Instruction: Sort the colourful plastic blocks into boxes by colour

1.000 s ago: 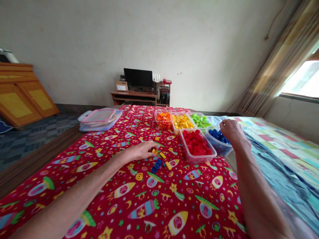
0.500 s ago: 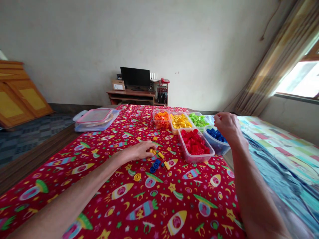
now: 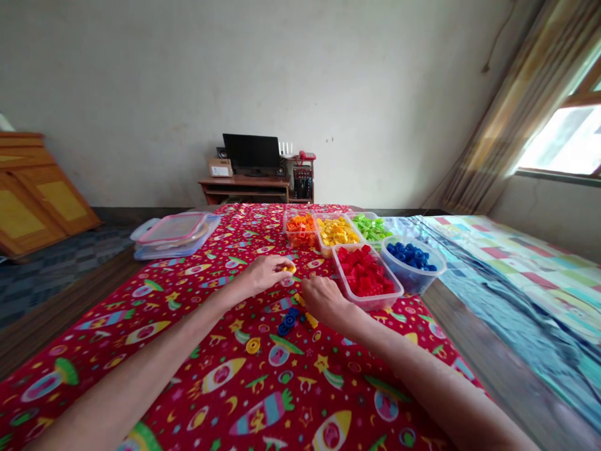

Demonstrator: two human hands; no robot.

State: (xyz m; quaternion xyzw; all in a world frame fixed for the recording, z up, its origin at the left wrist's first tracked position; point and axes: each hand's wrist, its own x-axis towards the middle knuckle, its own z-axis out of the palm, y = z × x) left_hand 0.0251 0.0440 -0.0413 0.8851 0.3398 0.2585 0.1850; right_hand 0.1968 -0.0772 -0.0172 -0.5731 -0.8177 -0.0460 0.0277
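My left hand (image 3: 267, 275) is closed in a pinch around a small yellow building piece (image 3: 290, 269), held over the tablecloth. My right hand (image 3: 323, 294) is beside it with fingers curled down; whatever they hold, if anything, is hidden. Just under the right hand lie a yellow brick (image 3: 299, 300) and another yellow toothed brick (image 3: 312, 321). Blue building pieces with round, wheel-like parts (image 3: 287, 322) are left of them. A round yellow wheel-like piece (image 3: 253, 345) lies nearer to me on the cloth.
Clear tubs hold red bricks (image 3: 365, 274), blue pieces (image 3: 409, 255), yellow pieces (image 3: 337, 232), orange pieces (image 3: 302, 226) and green pieces (image 3: 369, 227). Stacked lids (image 3: 178, 230) rest at the left table edge. A patterned red cloth (image 3: 197, 388) covers the table. A bed (image 3: 516, 257) is at the right.
My right hand has come down from above the blue tub to the middle, near the loose pieces. My left hand has lifted a yellow piece off the cloth.
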